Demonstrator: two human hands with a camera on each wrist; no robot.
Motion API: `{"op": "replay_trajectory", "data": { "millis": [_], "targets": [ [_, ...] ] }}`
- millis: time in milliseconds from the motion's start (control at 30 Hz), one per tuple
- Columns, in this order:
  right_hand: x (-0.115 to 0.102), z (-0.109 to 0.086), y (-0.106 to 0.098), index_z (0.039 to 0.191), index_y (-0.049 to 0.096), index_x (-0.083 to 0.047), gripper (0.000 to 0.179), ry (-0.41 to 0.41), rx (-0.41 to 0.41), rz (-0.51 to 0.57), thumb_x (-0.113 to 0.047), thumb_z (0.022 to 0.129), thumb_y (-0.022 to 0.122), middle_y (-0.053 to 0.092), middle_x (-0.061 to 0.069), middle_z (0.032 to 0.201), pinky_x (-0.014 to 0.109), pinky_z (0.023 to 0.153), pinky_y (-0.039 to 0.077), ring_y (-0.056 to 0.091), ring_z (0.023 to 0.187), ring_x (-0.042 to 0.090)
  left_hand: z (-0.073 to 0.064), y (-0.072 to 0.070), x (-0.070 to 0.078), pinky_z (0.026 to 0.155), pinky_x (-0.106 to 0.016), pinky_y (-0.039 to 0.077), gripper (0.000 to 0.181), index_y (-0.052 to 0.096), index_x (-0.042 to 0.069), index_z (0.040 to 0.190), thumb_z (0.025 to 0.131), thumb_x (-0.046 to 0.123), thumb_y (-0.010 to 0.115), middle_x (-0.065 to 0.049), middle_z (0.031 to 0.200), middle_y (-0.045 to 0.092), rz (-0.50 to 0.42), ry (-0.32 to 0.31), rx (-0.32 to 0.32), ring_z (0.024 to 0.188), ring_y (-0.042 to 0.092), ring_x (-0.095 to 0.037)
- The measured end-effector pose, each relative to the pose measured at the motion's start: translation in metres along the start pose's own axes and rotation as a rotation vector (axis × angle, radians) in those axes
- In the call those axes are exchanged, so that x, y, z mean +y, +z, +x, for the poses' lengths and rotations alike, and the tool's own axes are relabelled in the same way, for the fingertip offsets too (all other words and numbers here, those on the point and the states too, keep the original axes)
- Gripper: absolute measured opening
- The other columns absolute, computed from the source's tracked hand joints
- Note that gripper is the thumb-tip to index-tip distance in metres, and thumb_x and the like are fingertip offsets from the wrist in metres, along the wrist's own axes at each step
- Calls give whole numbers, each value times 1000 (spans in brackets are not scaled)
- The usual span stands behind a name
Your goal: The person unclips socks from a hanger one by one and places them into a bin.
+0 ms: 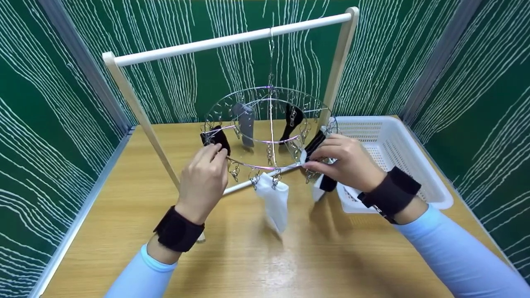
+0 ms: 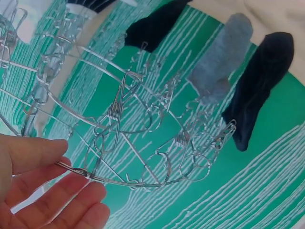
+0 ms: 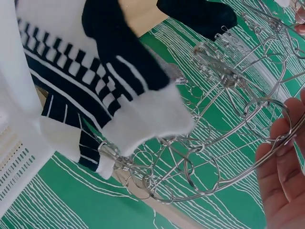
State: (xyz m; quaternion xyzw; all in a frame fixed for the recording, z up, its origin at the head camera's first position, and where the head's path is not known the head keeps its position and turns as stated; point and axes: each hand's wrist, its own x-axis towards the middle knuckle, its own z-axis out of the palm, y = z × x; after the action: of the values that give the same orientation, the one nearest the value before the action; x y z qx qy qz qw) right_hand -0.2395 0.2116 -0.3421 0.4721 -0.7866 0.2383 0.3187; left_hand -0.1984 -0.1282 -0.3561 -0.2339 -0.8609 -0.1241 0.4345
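A round wire clip hanger (image 1: 265,167) hangs by its hook and chain, its rings ringed with metal clips. My left hand (image 1: 205,176) pinches the outer ring at the front left, thumb above and fingers below in the left wrist view. On the front right, my right hand (image 1: 348,159) holds the same ring; its fingers (image 3: 279,174) curl at the wire. A white sock (image 1: 275,205) is clipped at the front between both hands. Black-and-white patterned socks (image 3: 147,117) hang by my right hand. A black sock (image 1: 219,138) is beside my left; grey (image 1: 247,126) and black (image 1: 291,124) ones hang behind.
The hanger's hook sits over the white bar (image 1: 232,40) of a wooden-legged rack standing on the table (image 1: 136,236). A white perforated basket (image 1: 430,174) stands at the right, behind my right wrist. Green, white-streaked walls enclose the back and sides.
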Motion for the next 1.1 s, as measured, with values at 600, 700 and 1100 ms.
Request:
{"op": "replay_trajectory", "data": {
  "millis": [600, 700, 1100],
  "targets": [
    [-4, 2, 0, 85, 81, -7, 18, 44, -23, -38, -19, 83, 93, 79, 7, 82, 37, 67, 60, 69, 77, 23, -11, -1, 54, 76, -33, 66, 10, 74, -3, 99, 90, -1, 79, -14, 90, 79, -522, 55, 16, 80, 77, -25],
    [-5, 3, -1, 85, 81, -7, 18, 52, -30, -43, -19, 83, 93, 79, 7, 82, 38, 67, 61, 70, 77, 23, -14, 3, 59, 81, -35, 67, 17, 76, -6, 105, 92, 3, 80, -17, 96, 81, -527, 47, -54, 86, 80, -28],
    [-4, 3, 0, 86, 81, -6, 17, 47, -32, -17, -17, 83, 94, 79, 8, 83, 39, 68, 63, 71, 77, 23, -17, 18, 64, 108, -47, 60, 50, 65, -10, 136, 99, 20, 79, -24, 131, 75, -466, -23, -314, 122, 74, -39]
  ]
}}
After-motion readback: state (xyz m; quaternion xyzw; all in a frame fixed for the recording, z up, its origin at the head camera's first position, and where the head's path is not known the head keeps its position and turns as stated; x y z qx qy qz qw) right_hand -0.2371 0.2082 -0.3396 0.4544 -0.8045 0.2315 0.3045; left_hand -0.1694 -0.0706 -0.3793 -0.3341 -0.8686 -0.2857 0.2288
